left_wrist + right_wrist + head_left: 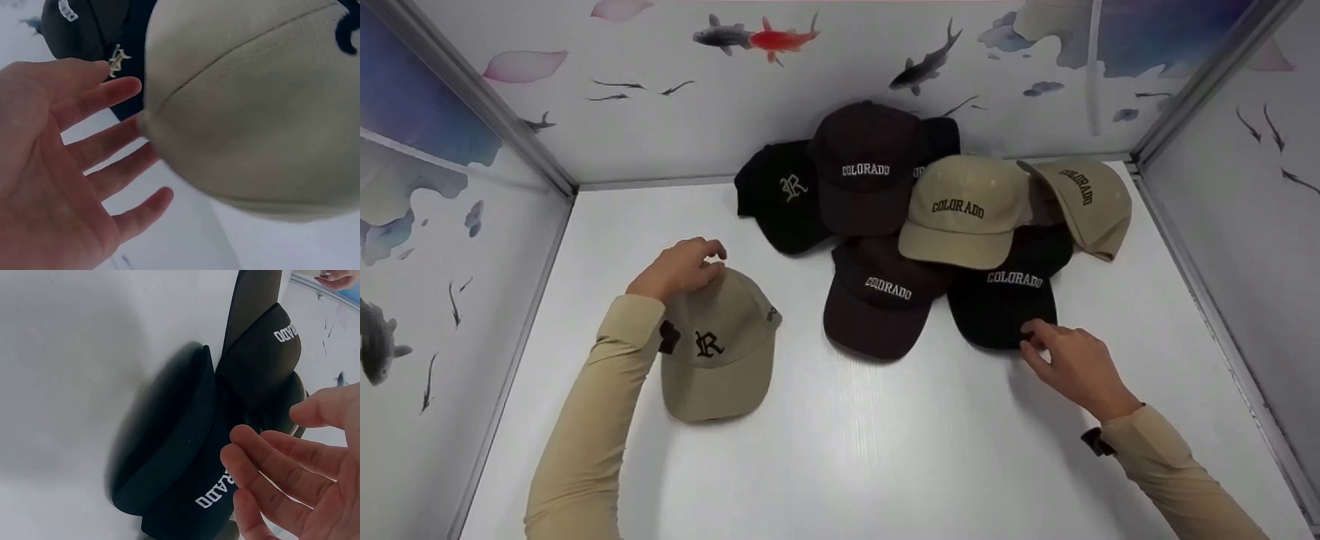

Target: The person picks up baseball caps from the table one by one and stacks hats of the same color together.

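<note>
A beige cap (735,315) with a black letter R sits on the left of the table, brim toward me. My left hand (682,268) is at the top of its crown. In the left wrist view the fingers of that hand (62,146) are spread, their tips right at the cap's fabric, not wrapped round it. At the right, my right hand (1076,367) hovers by the brim of a black COLORADO cap (997,319). Its fingers are loosely bent with nothing between them, as the right wrist view shows beside the same black cap (174,467).
Several caps form a pile at the back: a black R cap (784,214), two dark maroon COLORADO caps (862,202) (877,322), a beige COLORADO cap (967,180) on top, and another beige one (1102,202) tilted at the right. Printed walls (637,150) enclose the white table (840,450).
</note>
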{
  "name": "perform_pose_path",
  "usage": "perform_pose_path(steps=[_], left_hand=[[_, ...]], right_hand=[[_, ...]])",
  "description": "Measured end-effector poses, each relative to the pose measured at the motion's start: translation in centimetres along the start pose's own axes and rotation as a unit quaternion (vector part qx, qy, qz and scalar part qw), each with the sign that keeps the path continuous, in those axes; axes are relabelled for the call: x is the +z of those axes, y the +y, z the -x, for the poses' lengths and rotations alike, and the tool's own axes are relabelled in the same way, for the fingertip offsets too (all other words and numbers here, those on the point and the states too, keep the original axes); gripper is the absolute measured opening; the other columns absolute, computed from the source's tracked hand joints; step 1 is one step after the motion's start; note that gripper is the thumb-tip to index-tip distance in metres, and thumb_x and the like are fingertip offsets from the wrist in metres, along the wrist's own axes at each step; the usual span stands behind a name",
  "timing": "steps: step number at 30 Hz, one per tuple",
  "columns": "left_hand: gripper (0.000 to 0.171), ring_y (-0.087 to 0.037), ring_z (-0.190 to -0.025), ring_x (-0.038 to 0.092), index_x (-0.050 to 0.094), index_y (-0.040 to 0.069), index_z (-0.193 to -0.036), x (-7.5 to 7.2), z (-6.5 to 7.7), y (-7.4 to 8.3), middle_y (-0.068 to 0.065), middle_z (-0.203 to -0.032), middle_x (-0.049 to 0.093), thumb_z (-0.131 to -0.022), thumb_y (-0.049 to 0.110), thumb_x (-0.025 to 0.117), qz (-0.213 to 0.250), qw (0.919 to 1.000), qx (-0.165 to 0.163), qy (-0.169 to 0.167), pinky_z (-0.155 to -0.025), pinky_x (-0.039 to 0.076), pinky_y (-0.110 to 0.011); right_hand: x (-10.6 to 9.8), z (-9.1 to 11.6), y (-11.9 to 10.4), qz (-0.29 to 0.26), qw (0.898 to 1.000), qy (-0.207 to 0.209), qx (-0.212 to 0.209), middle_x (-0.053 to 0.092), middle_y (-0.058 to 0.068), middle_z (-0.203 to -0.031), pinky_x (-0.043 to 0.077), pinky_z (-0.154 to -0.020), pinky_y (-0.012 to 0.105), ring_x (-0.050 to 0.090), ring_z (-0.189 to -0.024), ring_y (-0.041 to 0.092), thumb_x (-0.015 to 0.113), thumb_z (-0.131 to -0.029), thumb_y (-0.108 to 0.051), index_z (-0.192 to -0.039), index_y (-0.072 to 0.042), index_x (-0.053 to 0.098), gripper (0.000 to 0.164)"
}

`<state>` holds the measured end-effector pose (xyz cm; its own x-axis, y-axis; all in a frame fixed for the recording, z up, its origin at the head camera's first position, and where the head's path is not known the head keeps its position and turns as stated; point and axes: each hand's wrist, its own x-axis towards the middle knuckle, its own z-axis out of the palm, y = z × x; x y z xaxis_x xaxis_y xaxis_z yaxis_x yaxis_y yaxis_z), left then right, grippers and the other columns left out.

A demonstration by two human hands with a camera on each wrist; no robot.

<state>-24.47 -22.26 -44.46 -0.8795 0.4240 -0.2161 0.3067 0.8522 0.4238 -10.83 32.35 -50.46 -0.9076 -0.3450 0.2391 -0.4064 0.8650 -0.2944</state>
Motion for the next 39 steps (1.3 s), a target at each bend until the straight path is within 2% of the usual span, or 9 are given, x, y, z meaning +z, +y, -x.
perform_pose_path(steps=[4,7,13,17,22,26,32,35,39], left_hand=[[0.029,-0.043,-0.107,0.055,0.061,-0.003,-0.12,-0.8,1.7,0.9,-0.027,-0.122,0.057,-0.097,0.013,0.052,-0.048,0.9985,-0.003,0.026,-0.089,0.041,-0.06],[0.031,-0.046,-0.11,0.054,0.06,-0.003,-0.123,-1.0,3.3,0.9,-0.028,-0.126,0.054,-0.097,0.013,0.054,-0.065,0.9968,-0.014,0.044,-0.088,0.041,-0.062],[0.043,-0.053,-0.115,0.047,0.05,-0.009,-0.131,0.0,6.9,-1.5,-0.034,-0.134,0.045,-0.095,0.013,0.056,-0.071,0.9931,-0.078,0.051,-0.085,0.041,-0.065],[0.05,-0.055,-0.118,0.043,0.041,-0.015,-0.134,1.3,9.0,-3.8,-0.038,-0.135,0.04,-0.093,0.01,0.056,-0.031,0.9927,-0.114,0.023,-0.088,0.038,-0.067],[0.069,-0.058,-0.129,0.025,0.026,-0.022,-0.139,3.7,10.9,-5.5,-0.043,-0.141,0.026,-0.092,0.015,0.059,0.026,0.9917,-0.113,-0.055,-0.104,0.023,-0.063],[0.089,-0.06,-0.132,0.01,0.015,-0.022,-0.142,5.5,11.8,-5.8,-0.042,-0.146,0.014,-0.09,0.03,0.064,0.069,0.9841,-0.122,-0.109,-0.108,0.013,-0.062],[0.1,-0.055,-0.136,0.003,0.005,-0.021,-0.143,7.8,12.0,-6.6,-0.04,-0.149,0.004,-0.087,0.033,0.067,0.139,0.9774,-0.107,-0.119,-0.11,0.007,-0.06],[0.104,-0.055,-0.136,0.001,0.001,-0.021,-0.143,8.6,12.2,-7.0,-0.04,-0.15,0.001,-0.086,0.033,0.07,0.154,0.976,-0.102,-0.116,-0.11,0.005,-0.06],[0.11,-0.058,-0.135,-0.002,-0.001,-0.02,-0.144,9.1,12.2,-6.9,-0.04,-0.15,-0.002,-0.083,0.035,0.073,0.151,0.9751,-0.111,-0.118,-0.109,0.006,-0.061]], right_hand=[[-0.4,-0.7,0.5,0.003,1.0,-0.013,-0.027,0.069,0.007,-0.079,0.049,-0.059,0.043,0.064,-0.063,0.02,0.071,-0.082,-0.002,-0.1,0.0,0.066,0.018],[-0.9,-1.5,0.7,0.01,0.998,-0.011,-0.061,0.068,0.008,-0.08,0.05,-0.062,0.045,0.064,-0.066,0.022,0.073,-0.08,0.001,-0.098,0.001,0.065,0.02],[-2.4,-4.0,1.0,0.003,0.994,-0.025,-0.105,0.065,0.01,-0.089,0.051,-0.064,0.044,0.063,-0.071,0.026,0.074,-0.08,0.0,-0.099,0.0,0.065,0.021],[-3.1,-6.0,1.7,-0.011,0.993,-0.043,-0.11,0.064,0.012,-0.095,0.052,-0.067,0.043,0.064,-0.079,0.028,0.074,-0.082,-0.003,-0.102,0.001,0.065,0.022],[-3.6,-8.7,3.0,-0.047,0.994,-0.075,-0.067,0.06,0.017,-0.111,0.049,-0.078,0.049,0.06,-0.097,0.034,0.07,-0.089,-0.01,-0.113,0.002,0.062,0.028],[-3.8,-10.7,4.1,-0.059,0.993,-0.086,-0.063,0.055,0.021,-0.119,0.044,-0.086,0.053,0.054,-0.107,0.038,0.07,-0.088,-0.015,-0.118,0.002,0.059,0.035],[-4.5,-13.7,5.4,-0.055,0.991,-0.08,-0.093,0.047,0.028,-0.123,0.039,-0.089,0.057,0.047,-0.109,0.044,0.069,-0.085,-0.014,-0.121,0.008,0.052,0.046],[-4.8,-15.1,6.1,-0.065,0.992,-0.092,-0.065,0.041,0.031,-0.13,0.038,-0.089,0.057,0.046,-0.109,0.045,0.067,-0.086,-0.015,-0.129,0.01,0.046,0.054],[-4.9,-16.7,6.9,-0.094,0.988,-0.126,0.003,0.032,0.036,-0.137,0.033,-0.094,0.061,0.039,-0.116,0.05,0.064,-0.088,-0.017,-0.141,0.011,0.032,0.068]])
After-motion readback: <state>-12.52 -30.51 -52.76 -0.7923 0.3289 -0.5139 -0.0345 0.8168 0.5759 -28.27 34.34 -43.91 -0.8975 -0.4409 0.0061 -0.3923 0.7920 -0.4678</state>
